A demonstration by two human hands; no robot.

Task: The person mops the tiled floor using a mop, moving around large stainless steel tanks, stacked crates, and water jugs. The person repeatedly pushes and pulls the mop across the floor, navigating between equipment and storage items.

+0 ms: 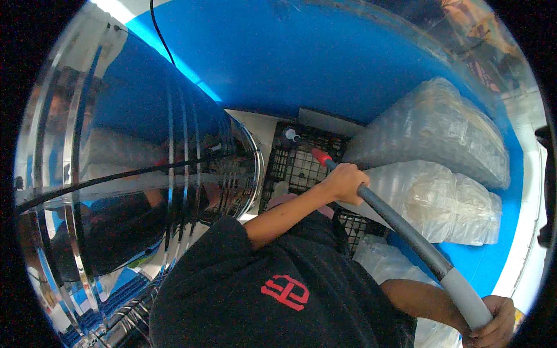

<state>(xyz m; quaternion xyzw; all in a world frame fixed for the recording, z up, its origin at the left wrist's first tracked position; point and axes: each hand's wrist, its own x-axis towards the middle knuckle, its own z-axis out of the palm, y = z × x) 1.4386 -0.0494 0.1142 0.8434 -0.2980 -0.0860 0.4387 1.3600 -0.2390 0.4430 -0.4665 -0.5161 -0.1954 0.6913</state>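
Note:
A long grey pole point(404, 232) with a red end fitting point(321, 155) runs diagonally from the centre to the lower right. My left hand point(347, 182) is wrapped around it just below the red fitting. Lower down, my right hand point(491, 322) grips the pole's lighter grey end section. The red end points over a black plastic grid pallet point(300, 167) on the floor; whatever lies past the fitting is dark and hard to make out. A small white, hook-shaped object point(291, 135) sits at the grid's far left part.
A large, shiny metal cylinder point(209, 143) with ribs fills the left side, with a black cable point(130, 172) across it. Behind stands a blue wall point(278, 56). Plastic-wrapped bundles point(435, 126) are stacked at the right, and another wrapped bundle point(383, 261) lies lower, beside my body.

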